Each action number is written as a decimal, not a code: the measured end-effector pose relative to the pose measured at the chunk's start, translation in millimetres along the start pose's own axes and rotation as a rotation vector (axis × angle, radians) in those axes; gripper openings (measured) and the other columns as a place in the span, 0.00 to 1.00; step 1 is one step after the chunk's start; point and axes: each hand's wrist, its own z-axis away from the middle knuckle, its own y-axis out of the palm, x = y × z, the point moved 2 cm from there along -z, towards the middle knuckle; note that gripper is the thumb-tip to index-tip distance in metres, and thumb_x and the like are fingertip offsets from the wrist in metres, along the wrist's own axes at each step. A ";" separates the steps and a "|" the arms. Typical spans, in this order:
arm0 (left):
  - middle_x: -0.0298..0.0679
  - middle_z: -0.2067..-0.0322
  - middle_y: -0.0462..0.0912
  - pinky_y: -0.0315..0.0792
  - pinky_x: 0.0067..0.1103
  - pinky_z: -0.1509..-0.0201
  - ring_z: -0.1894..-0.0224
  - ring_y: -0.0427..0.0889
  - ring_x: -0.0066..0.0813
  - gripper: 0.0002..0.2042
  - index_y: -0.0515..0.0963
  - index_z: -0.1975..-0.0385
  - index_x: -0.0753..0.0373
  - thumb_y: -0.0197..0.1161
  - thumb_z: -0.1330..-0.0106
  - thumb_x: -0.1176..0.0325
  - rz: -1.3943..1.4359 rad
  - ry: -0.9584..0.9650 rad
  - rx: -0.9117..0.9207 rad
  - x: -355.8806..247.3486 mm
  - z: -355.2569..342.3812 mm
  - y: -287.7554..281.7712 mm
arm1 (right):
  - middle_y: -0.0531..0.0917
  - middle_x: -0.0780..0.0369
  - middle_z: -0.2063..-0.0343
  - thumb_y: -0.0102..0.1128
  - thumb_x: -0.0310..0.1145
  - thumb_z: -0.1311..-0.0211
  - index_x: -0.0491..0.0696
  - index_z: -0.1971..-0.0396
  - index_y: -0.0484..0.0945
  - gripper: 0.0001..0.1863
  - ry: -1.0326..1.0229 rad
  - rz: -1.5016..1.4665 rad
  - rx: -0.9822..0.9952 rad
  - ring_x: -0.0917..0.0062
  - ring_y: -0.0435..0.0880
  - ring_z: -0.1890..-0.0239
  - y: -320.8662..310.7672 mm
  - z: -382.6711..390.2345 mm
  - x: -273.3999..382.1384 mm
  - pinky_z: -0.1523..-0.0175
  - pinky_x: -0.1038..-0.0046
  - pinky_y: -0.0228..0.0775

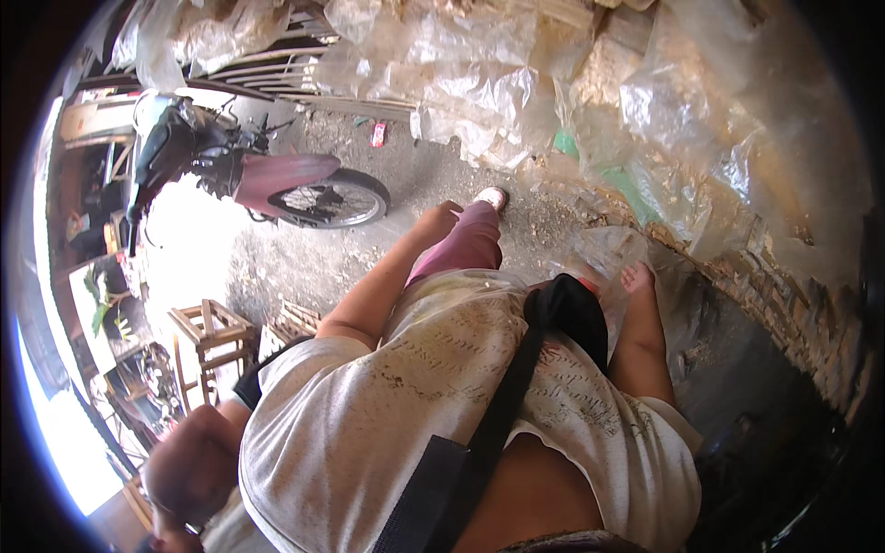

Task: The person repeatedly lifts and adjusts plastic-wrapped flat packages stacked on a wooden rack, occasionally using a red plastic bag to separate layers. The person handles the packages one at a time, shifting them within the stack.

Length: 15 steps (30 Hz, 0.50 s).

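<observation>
I look down my own front: a white printed shirt (387,405), a black bag with its strap (562,309) across my chest, and pink trousers (466,244) with a light shoe (493,196) stepping forward. My left hand (438,221) hangs beside my thigh, fingers curled, with nothing in it. My right hand (636,276) is down at my right side, its fingers closed on the crumpled top of a clear plastic bag (604,249).
The ground is grey gravel (304,263). A motorbike (277,180) is parked ahead on the left. Wooden stools (212,332) stand at the left. Heaped clear plastic sacks (590,83) line a brick wall (784,304) on the right. Another person's head (194,470) is close at lower left.
</observation>
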 end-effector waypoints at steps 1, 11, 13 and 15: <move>0.46 0.63 0.79 0.69 0.29 0.55 0.59 0.77 0.41 0.15 0.73 0.57 0.59 0.49 0.44 0.68 -0.094 0.025 0.043 2.5 -16.5 -16.9 | 0.67 0.61 0.46 0.43 0.50 0.41 0.55 0.44 0.59 0.27 -0.005 -0.025 0.041 0.71 0.67 0.46 16.5 1.5 0.3 0.51 0.69 0.59; 0.48 0.64 0.78 0.71 0.30 0.59 0.63 0.78 0.41 0.13 0.74 0.60 0.59 0.54 0.47 0.68 -0.769 0.431 0.507 -31.0 -121.9 -37.1 | 0.81 0.60 0.66 0.42 0.39 0.40 0.50 0.52 0.69 0.18 -0.418 0.143 0.326 0.77 0.79 0.64 244.7 214.2 -4.7 0.59 0.74 0.65; 0.48 0.64 0.78 0.70 0.31 0.58 0.62 0.78 0.42 0.13 0.75 0.61 0.59 0.55 0.48 0.67 -0.785 0.406 0.670 -47.3 -129.9 -17.4 | 0.82 0.61 0.68 0.41 0.38 0.40 0.50 0.53 0.70 0.17 -0.406 0.294 0.299 0.78 0.79 0.66 244.7 251.5 -2.3 0.60 0.74 0.65; 0.48 0.64 0.78 0.70 0.32 0.57 0.60 0.77 0.42 0.13 0.75 0.62 0.59 0.55 0.48 0.67 -0.803 0.371 0.832 -59.7 -133.5 8.4 | 0.82 0.62 0.71 0.41 0.38 0.41 0.50 0.55 0.72 0.17 -0.474 0.106 0.237 0.80 0.79 0.67 230.3 236.9 -17.8 0.62 0.76 0.66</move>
